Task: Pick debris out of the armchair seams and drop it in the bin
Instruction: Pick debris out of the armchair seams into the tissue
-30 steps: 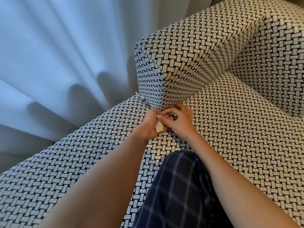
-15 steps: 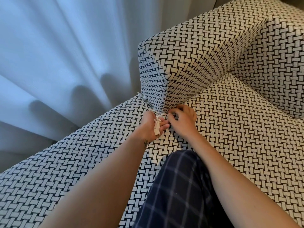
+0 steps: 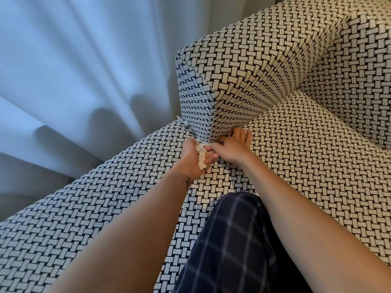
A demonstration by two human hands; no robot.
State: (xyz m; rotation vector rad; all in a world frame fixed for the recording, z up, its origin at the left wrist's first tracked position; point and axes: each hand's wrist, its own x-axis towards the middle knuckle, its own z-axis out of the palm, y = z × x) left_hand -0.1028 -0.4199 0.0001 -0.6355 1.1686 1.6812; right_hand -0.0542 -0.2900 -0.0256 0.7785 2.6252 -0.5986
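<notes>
Farthest left hangs the pale curtain [image 3: 74,81], and in front of it the woven black-and-cream seat cushion [image 3: 95,218] of the armchair runs across under my arms. Where the cushion meets the end face of the armrest [image 3: 254,70], a short line of greyish lint [image 3: 187,127] sits in the seam. Its long axis slants from upper left down to the right, ending just beside my left hand [image 3: 193,158]. That hand lies cupped on the cushion with its fingers curled round a crumpled pale paper scrap [image 3: 202,158], which is the debris I have in hand. Touching it on the right, my right hand [image 3: 232,148] has its fingers bent and their tips tucked into the seam under the armrest's corner. I cannot tell whether they pinch anything there. Below the hands is my knee in dark checked trousers [image 3: 232,240], and far right the backrest [image 3: 359,81] rises. I judge the lint is next: it lies up and to the left of both hands, nearer my left, which is full. So my right must cross over, or I hand the scrap across first. No bin is in view.
</notes>
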